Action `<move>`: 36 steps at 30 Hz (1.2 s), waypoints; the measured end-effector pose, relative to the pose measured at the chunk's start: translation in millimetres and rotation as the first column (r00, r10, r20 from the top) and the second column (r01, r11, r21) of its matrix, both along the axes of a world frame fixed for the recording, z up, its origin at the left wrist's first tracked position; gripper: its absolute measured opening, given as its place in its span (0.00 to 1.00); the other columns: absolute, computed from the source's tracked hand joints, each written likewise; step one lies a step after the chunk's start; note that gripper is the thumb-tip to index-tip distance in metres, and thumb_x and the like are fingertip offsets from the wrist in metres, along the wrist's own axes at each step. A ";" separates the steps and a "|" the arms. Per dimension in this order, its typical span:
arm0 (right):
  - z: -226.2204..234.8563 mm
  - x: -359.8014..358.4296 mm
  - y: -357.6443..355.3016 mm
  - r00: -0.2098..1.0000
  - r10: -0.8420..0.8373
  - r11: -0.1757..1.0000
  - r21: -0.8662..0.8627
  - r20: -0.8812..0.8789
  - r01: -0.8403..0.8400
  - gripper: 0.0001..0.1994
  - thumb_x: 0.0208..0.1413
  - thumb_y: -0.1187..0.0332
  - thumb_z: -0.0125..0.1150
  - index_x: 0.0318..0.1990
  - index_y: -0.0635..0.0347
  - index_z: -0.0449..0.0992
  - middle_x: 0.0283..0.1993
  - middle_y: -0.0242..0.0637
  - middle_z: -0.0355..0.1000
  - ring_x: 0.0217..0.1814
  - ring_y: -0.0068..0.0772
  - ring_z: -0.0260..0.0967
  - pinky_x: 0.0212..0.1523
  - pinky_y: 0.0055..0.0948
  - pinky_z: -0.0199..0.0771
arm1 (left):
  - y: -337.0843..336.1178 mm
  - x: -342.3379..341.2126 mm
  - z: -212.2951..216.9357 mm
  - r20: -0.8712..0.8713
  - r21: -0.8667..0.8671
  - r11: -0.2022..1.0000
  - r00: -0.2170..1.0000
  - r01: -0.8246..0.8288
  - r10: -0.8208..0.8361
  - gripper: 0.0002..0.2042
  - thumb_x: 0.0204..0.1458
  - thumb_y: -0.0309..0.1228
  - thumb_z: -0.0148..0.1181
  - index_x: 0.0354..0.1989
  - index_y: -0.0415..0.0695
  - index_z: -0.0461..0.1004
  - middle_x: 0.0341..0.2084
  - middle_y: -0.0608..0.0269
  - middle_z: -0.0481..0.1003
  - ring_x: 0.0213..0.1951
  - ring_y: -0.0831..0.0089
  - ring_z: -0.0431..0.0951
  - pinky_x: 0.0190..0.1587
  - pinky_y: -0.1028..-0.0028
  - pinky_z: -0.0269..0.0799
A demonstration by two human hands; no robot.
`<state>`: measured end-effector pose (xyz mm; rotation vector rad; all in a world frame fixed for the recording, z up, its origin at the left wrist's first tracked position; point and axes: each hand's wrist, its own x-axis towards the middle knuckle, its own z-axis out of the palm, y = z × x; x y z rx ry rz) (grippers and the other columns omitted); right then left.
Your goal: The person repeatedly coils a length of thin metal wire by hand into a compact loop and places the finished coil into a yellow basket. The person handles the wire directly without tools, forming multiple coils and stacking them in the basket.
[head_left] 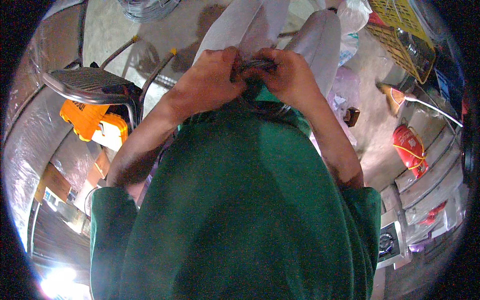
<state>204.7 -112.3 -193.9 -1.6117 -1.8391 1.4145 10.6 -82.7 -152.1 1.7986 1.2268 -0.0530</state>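
Observation:
Both my hands meet over my lap, in front of my green shirt (240, 200) and between my pale trouser legs (320, 45). My left hand (217, 75) is closed with its fingers curled inward, at one end of a dark, strand-like bundle (261, 65). The right hand (289, 75) closes round the other end of it, knuckles up. The bundle looks like dark wire or cable, but shadow hides its exact kind. More dark material hangs just below the hands, against the shirt; I cannot make out whether it is joined to the bundle.
At left stands a ribbed black seat (95, 82) on a metal frame, beside an orange case (85, 119). A wire coil (147, 9) lies on the far floor. Rightward are a yellow crate (400, 50), a white-handled broom (397, 97) and a red, yellow-corded bundle (410, 145).

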 end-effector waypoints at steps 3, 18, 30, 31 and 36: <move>2.8 -0.2 -4.2 0.999 -0.020 1.000 0.019 0.039 0.019 0.15 0.51 0.65 0.67 0.45 0.59 0.77 0.38 0.46 0.78 0.36 0.47 0.77 0.40 0.38 0.75 | -3.3 3.3 -3.5 -0.050 0.047 0.999 0.999 -0.001 0.003 0.13 0.49 0.31 0.60 0.33 0.32 0.69 0.27 0.36 0.76 0.36 0.41 0.78 0.40 0.51 0.74; 0.7 -20.5 -28.7 0.948 -0.312 0.890 0.371 0.068 0.267 0.28 0.40 0.57 0.74 0.47 0.56 0.67 0.45 0.39 0.72 0.47 0.50 0.70 0.48 0.43 0.68 | -3.8 4.6 8.9 -0.185 -0.034 0.991 0.975 -0.133 0.125 0.18 0.48 0.37 0.63 0.37 0.32 0.74 0.28 0.36 0.76 0.38 0.42 0.79 0.41 0.55 0.75; -7.6 1.0 -10.7 0.971 -0.166 0.953 0.226 -0.172 0.203 0.19 0.44 0.56 0.71 0.34 0.65 0.77 0.32 0.51 0.75 0.38 0.57 0.73 0.39 0.44 0.72 | -8.5 16.1 10.6 -0.220 0.074 0.987 0.963 -0.144 0.157 0.13 0.43 0.31 0.61 0.34 0.34 0.73 0.27 0.39 0.77 0.35 0.43 0.79 0.39 0.55 0.76; -8.5 0.6 -10.4 0.969 -0.171 0.946 0.244 -0.181 0.213 0.19 0.44 0.56 0.71 0.33 0.64 0.77 0.31 0.51 0.75 0.37 0.58 0.73 0.38 0.44 0.72 | -11.1 17.1 10.8 -0.203 0.094 0.981 0.962 -0.168 0.184 0.12 0.43 0.30 0.61 0.34 0.34 0.73 0.27 0.39 0.77 0.34 0.43 0.79 0.39 0.55 0.76; -10.4 -2.0 -11.9 0.973 -0.189 0.931 0.292 -0.129 0.220 0.22 0.43 0.53 0.72 0.31 0.65 0.75 0.29 0.52 0.74 0.36 0.59 0.73 0.36 0.46 0.72 | -16.0 17.5 9.3 -0.233 0.103 0.974 0.948 -0.199 0.219 0.12 0.42 0.28 0.60 0.35 0.35 0.73 0.26 0.39 0.77 0.34 0.43 0.79 0.38 0.55 0.76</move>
